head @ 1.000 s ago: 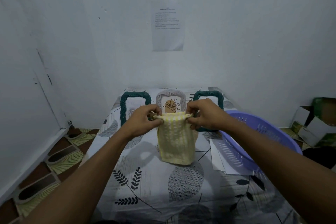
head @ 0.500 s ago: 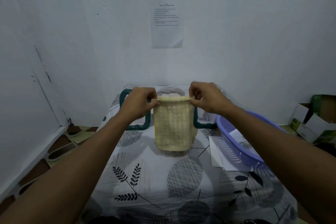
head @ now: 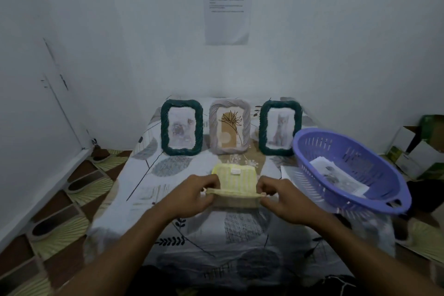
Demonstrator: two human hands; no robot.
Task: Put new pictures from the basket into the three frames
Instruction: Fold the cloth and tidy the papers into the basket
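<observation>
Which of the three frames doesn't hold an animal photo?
The middle frame: pale grey border, holding a plant drawing. The left frame and right frame have dark green borders and hold animal photos.

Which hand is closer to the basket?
Right. The right hand pinches the cloth just beside the basket; the left hand holds the cloth's other end, farther away.
</observation>
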